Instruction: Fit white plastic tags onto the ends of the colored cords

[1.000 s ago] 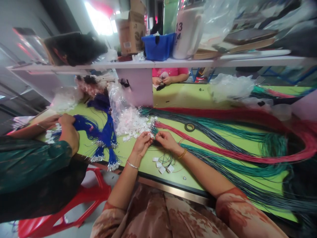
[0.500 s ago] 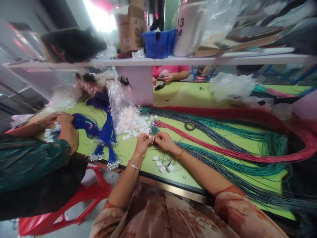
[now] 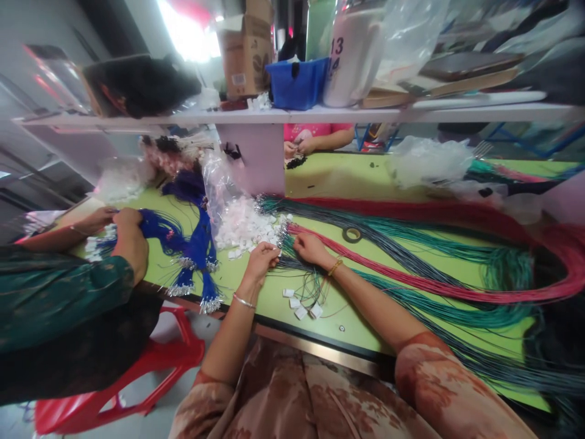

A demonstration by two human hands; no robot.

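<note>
Though apart, two hands [image 3: 261, 259] [image 3: 311, 247], four connectors [image 3: 299, 313].

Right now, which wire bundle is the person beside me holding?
The dark blue wire bundle at left, in the green-sleeved person's hand; the red wire bundle and teal wire bundle lie rightward.

We face a lime-green bench [image 3: 342, 180], a white shelf [image 3: 183, 119] crossing above its far side on a lilac upright panel [image 3: 256, 167]. Window glare [image 3: 187, 33] burns at top left beside a grey wall [image 3: 36, 24]. A red plastic chair [image 3: 183, 356] stands below the bench's near edge.
</note>
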